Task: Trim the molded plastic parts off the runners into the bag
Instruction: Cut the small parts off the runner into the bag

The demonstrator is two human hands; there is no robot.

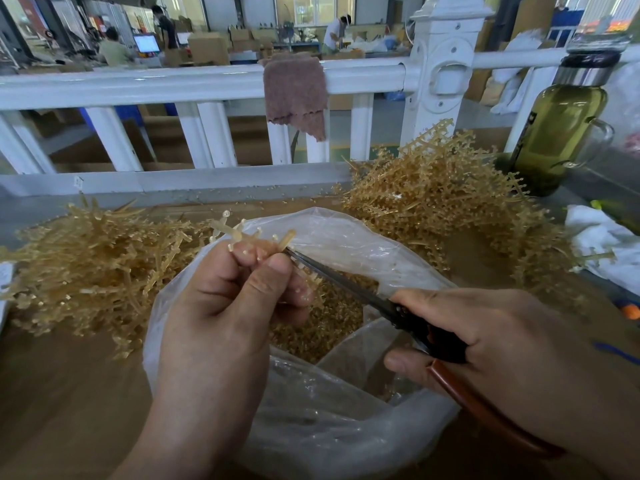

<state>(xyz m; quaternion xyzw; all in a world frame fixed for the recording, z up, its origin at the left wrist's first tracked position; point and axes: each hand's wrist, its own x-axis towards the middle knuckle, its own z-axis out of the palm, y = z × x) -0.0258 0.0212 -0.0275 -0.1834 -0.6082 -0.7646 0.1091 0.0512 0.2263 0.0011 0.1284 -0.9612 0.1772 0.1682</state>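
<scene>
Mid-trim over the open bag (349, 242): a runner (247, 237) sits at centre frame, pinched between the thumb and curled fingers of the left hand (221, 306). The scissors (360, 294) meet it from 4 o'clock, their handles gripped in the right hand (491, 344). From my remote seat, I judge the next move calls for a snip close to the stem, dropping parts onto the cut pieces (329, 329) below.

Bag (346, 237) centred on worktop (69, 393), cut parts (329, 327) inside it. Near runner pile (86, 271) at 9 o'clock, touching the bag; far runner pile (443, 202) at 2 o'clock. Bottle (557, 133) behind that, 2 o'clock edge. Railing (138, 84) across 12 o'clock behind everything, towel (294, 95) draped on its top rail. Left hand (221, 306) with runner (249, 237) and right hand (502, 334) with scissors (363, 292) over the bag.
</scene>
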